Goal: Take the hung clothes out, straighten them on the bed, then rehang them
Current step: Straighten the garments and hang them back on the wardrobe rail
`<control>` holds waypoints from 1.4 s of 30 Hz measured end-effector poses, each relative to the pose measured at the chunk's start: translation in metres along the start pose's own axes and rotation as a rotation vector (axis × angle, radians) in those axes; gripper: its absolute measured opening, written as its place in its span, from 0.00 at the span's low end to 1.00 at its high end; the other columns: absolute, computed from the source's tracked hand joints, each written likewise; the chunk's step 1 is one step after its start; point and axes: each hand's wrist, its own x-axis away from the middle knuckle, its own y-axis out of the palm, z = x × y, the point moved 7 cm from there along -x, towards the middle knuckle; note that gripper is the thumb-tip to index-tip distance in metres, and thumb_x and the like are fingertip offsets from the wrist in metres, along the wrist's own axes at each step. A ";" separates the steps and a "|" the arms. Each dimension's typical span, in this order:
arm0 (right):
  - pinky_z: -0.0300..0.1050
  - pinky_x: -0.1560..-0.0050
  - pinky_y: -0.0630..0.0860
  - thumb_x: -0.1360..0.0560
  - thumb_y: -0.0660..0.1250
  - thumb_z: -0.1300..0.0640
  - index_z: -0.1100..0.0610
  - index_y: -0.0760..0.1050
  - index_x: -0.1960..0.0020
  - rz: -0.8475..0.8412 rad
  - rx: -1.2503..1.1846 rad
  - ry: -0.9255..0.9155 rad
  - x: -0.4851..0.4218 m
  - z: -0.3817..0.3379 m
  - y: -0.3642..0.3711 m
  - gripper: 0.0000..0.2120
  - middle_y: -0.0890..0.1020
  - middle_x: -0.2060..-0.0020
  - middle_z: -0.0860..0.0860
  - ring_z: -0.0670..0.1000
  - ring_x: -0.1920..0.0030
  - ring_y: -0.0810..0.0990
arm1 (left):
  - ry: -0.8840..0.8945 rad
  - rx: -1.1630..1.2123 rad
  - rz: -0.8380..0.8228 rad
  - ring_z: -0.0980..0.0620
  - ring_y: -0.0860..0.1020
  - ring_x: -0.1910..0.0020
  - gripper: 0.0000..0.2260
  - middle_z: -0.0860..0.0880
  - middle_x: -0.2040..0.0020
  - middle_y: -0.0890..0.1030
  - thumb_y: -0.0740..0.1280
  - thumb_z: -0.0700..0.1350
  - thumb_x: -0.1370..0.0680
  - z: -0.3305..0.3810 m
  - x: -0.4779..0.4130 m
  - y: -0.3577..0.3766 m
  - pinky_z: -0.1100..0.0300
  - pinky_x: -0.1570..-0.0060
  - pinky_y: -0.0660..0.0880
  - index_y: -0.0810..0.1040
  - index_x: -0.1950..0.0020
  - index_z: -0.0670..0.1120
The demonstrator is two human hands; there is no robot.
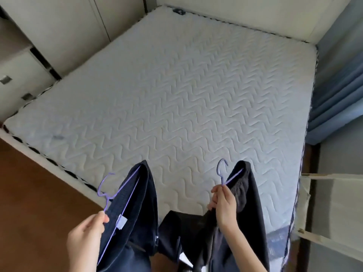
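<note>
My left hand (86, 234) pinches the neck of a purple hanger (106, 193) that carries a dark navy garment (135, 209) with a white label. My right hand (224, 207) grips the neck of a second purple hanger (223, 170) holding a black garment (249, 193). Both garments hang over the near edge of the bed (176, 91), a bare white quilted mattress. More dark cloth (180, 228) droops between my arms at the bed's near corner.
Cream wardrobe doors (64, 26) and drawers (17, 79) stand to the left of the bed. Blue curtains (339, 91) hang on the right. A beige fabric bag (334, 205) sits at the right edge. Brown wood floor (39, 189) lies lower left.
</note>
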 end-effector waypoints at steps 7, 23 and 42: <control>0.44 0.72 0.50 0.18 0.52 0.63 0.61 0.68 0.59 -0.302 0.111 -0.139 0.187 -0.021 0.092 0.13 0.57 0.75 0.49 0.48 0.74 0.52 | 0.006 0.217 0.083 0.48 0.62 0.72 0.07 0.48 0.73 0.70 0.69 0.46 0.29 0.013 0.051 -0.162 0.58 0.68 0.58 0.82 0.66 0.47; 0.38 0.77 0.54 0.17 0.55 0.56 0.69 0.66 0.58 -0.986 0.462 -0.389 0.414 0.009 0.384 0.18 0.59 0.78 0.50 0.47 0.79 0.56 | -0.073 0.527 0.580 0.54 0.56 0.77 0.09 0.55 0.78 0.62 0.67 0.42 0.26 -0.048 0.081 -0.508 0.61 0.72 0.54 0.79 0.66 0.43; 0.43 0.75 0.57 0.18 0.56 0.50 0.62 0.72 0.58 -1.341 0.729 -0.418 0.457 0.109 0.848 0.17 0.60 0.78 0.51 0.49 0.77 0.57 | -0.330 0.373 1.058 0.52 0.66 0.73 0.12 0.46 0.74 0.68 0.66 0.40 0.26 -0.115 -0.063 -0.734 0.58 0.67 0.64 0.74 0.63 0.30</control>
